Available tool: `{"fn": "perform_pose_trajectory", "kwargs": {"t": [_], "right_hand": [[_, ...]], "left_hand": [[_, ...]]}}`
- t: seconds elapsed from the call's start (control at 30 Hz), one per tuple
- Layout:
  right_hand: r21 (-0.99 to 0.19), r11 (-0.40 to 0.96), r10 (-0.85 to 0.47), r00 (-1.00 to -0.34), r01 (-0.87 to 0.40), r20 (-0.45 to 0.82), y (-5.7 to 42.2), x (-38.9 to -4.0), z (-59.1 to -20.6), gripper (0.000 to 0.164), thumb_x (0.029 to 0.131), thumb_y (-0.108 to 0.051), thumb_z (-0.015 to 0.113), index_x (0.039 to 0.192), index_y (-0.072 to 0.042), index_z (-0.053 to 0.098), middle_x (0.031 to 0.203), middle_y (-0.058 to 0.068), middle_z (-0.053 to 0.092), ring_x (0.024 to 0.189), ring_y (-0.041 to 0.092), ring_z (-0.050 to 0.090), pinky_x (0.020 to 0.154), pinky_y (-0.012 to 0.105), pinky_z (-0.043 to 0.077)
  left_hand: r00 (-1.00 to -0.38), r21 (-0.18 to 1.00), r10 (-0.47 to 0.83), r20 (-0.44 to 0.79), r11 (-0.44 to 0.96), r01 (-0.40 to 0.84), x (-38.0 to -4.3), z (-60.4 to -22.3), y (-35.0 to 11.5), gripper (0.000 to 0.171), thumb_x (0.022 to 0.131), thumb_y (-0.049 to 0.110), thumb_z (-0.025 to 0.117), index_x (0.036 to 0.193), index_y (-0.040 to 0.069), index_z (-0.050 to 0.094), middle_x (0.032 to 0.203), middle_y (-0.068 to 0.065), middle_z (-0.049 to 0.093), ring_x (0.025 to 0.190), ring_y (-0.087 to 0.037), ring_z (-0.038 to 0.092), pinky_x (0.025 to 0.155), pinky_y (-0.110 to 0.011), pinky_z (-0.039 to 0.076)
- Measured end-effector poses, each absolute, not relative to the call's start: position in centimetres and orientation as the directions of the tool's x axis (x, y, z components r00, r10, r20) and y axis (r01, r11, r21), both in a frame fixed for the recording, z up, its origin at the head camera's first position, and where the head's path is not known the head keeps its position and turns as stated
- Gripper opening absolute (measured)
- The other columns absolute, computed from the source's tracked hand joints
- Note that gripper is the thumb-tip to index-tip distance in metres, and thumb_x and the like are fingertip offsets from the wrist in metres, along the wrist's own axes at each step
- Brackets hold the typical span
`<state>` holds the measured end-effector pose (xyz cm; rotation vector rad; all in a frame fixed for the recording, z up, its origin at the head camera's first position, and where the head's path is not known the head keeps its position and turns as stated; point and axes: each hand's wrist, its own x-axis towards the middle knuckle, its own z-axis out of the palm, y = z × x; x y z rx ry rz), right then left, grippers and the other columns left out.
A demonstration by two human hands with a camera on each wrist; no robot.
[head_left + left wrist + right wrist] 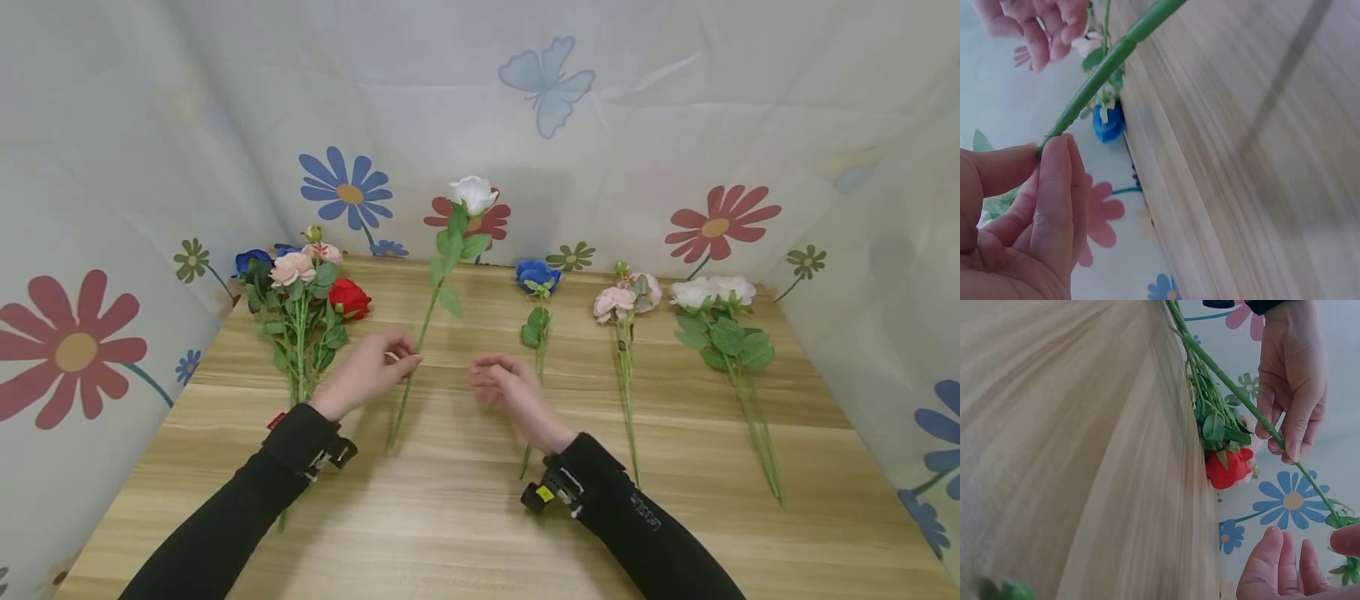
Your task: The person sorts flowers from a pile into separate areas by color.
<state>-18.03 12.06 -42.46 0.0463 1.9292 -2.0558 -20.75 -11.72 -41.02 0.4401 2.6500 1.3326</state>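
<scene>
A white rose (473,195) on a long green stem stands tilted over the table, its bloom up and leaning right in the head view. Thumb and fingertips of my left hand (372,371) pinch its stem (1094,81) around the middle. To the right, my right hand (517,398) is held apart from that stem with nothing in it, fingers loosely bent. Beneath the right hand lies a blue rose (537,276). Beside my left wrist is a bunch with pale pink flowers (292,268), a red rose (349,298) and blue blooms (252,262).
Further right on the wooden table (465,533) lie pink flowers (617,302) and white roses (712,292), stems toward me. A pale curtain (420,108) printed with flowers and a butterfly surrounds the table at the back and sides.
</scene>
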Motion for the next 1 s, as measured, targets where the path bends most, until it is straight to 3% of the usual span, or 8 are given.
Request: {"fn": "perform_pose_trajectory", "kwargs": {"t": [0.13,0.33,0.53,0.67,0.8,1.0], "right_hand": [[-0.975,-0.016,-0.187,-0.959,0.219,-0.213,12.4,-18.4,-42.2,0.037,0.1,-0.005,0.048,0.134,0.01,0.052,0.129,0.022,0.061,0.104,0.017,0.066,0.096,0.034,0.052],[-0.988,-0.003,-0.198,-0.968,0.155,-0.151,13.0,-18.8,-41.8,0.038,0.101,-0.007,0.05,0.135,0.01,0.053,0.138,0.029,0.055,0.106,0.016,0.065,0.106,0.046,0.05],[-0.99,-0.007,-0.204,-0.969,0.144,-0.139,13.1,-19.2,-41.3,0.039,0.102,-0.011,0.051,0.135,0.01,0.053,0.134,0.025,0.058,0.099,0.008,0.063,0.11,0.051,0.046],[-0.99,-0.008,-0.199,-0.971,0.138,-0.134,13.3,-19.4,-41.0,0.038,0.103,-0.013,0.053,0.134,0.009,0.055,0.121,0.013,0.066,0.097,0.008,0.063,0.106,0.047,0.049],[-0.992,-0.004,-0.196,-0.973,0.127,-0.124,13.5,-19.6,-40.9,0.038,0.103,-0.016,0.055,0.134,0.007,0.057,0.107,0.0,0.067,0.1,0.013,0.064,0.097,0.034,0.053],[-0.996,0.03,-0.171,-0.981,0.089,-0.093,13.5,-20.0,-40.9,0.034,0.101,-0.014,0.059,0.129,0.007,0.059,0.107,0.006,0.068,0.093,0.01,0.065,0.086,0.025,0.055]], "left_hand": [[-0.946,0.847,0.323,0.008,0.501,0.178,-20.3,-41.1,-10.4,0.014,0.098,0.009,0.064,0.103,-0.003,0.064,0.096,-0.019,0.068,0.077,-0.028,0.073,0.071,-0.04,0.062],[-0.939,0.879,0.341,0.037,0.436,0.193,-19.7,-41.5,-8.2,0.013,0.098,0.009,0.065,0.103,-0.003,0.064,0.096,-0.019,0.068,0.076,-0.025,0.073,0.07,-0.036,0.062],[-0.945,0.908,0.324,0.045,0.382,0.174,-19.3,-41.7,-6.2,0.014,0.096,0.008,0.067,0.104,-0.003,0.065,0.098,-0.02,0.069,0.076,-0.024,0.073,0.071,-0.039,0.062],[-0.949,0.921,0.31,0.065,0.348,0.177,-19.3,-42.1,-5.1,0.014,0.096,0.007,0.067,0.104,-0.004,0.066,0.098,-0.02,0.068,0.073,-0.021,0.071,0.069,-0.038,0.062],[-0.95,0.929,0.302,0.078,0.323,0.179,-19.2,-42.6,-4.1,0.013,0.096,0.007,0.067,0.102,-0.004,0.066,0.096,-0.019,0.068,0.072,-0.021,0.071,0.068,-0.038,0.062],[-0.952,0.934,0.295,0.088,0.308,0.181,-19.1,-42.7,-3.2,0.011,0.095,0.008,0.067,0.098,-0.003,0.066,0.093,-0.018,0.07,0.07,-0.027,0.072,0.061,-0.024,0.056]]}}
